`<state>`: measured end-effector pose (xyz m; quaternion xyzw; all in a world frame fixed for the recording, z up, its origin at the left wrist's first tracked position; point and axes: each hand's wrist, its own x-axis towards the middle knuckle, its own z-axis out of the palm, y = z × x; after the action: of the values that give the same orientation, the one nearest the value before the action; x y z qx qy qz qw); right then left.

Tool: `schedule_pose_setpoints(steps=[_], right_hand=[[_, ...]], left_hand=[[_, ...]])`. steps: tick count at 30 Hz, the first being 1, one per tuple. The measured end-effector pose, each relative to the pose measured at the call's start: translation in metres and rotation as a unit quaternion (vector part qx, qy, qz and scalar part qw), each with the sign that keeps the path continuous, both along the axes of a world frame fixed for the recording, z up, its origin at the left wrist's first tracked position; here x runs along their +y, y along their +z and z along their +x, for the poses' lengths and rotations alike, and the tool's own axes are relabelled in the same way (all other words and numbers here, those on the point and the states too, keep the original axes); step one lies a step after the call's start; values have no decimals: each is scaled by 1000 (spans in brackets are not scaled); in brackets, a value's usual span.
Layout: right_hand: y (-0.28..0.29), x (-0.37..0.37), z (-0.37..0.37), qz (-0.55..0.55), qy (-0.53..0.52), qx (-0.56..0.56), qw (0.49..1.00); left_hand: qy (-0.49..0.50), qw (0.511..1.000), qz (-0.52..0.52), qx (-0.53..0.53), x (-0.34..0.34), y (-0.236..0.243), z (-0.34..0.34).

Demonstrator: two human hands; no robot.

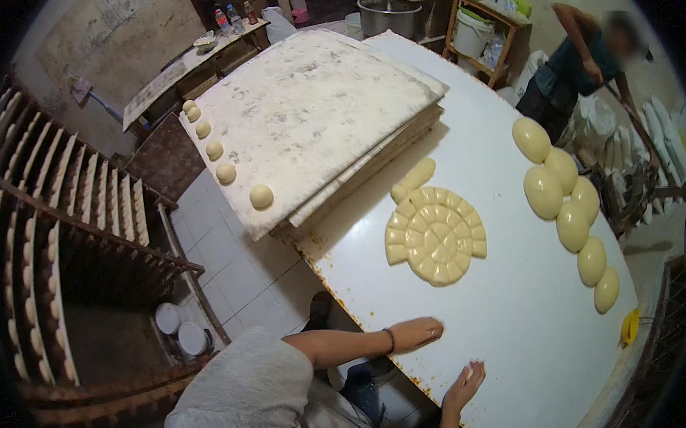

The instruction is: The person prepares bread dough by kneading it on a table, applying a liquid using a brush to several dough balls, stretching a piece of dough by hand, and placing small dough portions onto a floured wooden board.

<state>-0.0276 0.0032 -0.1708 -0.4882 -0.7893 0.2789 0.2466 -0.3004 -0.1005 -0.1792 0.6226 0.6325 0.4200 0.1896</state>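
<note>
My left hand (420, 332) rests palm down on the white table (521, 336), fingers together and curled; whatever is beneath them is hidden. Lower right, my right hand (465, 384) is cupped at the tabletop around a small pale lump that I cannot make out clearly. Beyond both hands lies a round slab of glossy yellow dough (437, 241) cut into several segments, with an elongated dough piece (417, 177) at its upper left. Along the right side sit several smooth oval dough lumps (543, 190).
Stacked floured boards (309, 113) carry several small dough balls (261, 197). Racks of loaded trays (48, 216) and white buckets (192, 337) stand at left. A side bench (169, 76), steel pot (388, 15) and wooden shelf (485, 29) are behind. Another person (571, 78) works at upper right.
</note>
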Motion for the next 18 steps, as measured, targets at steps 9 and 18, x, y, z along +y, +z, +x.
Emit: schedule_pose_setpoints(steps=[9, 18], right_hand=[[118, -88, -155, -457, -44, 135, 878], [228, -133, -586, 23, 406, 69, 911]], left_hand=[[60, 820, -161, -546, -164, 167, -164], [194, 963, -146, 121, -214, 215, -522]])
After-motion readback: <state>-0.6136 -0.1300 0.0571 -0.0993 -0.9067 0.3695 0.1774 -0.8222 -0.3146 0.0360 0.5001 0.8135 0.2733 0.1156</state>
